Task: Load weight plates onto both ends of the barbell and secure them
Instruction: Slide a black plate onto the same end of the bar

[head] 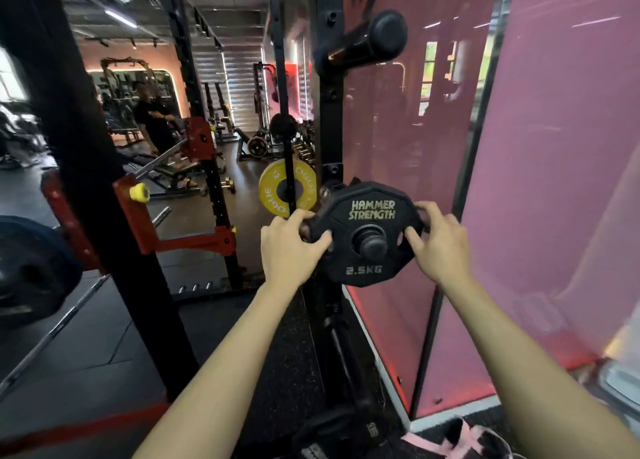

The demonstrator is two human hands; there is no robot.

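A black 2.5 kg plate marked HAMMER STRENGTH hangs on a storage peg of the black rack upright. My left hand grips the plate's left edge and my right hand grips its right edge. The barbell runs along the lower left, with a dark plate on its near end, resting in a red rack hook.
A yellow plate hangs behind a thin black post. An empty peg sticks out higher on the upright. A pink glass wall stands at the right. A person stands far back. A thick black post rises at the left.
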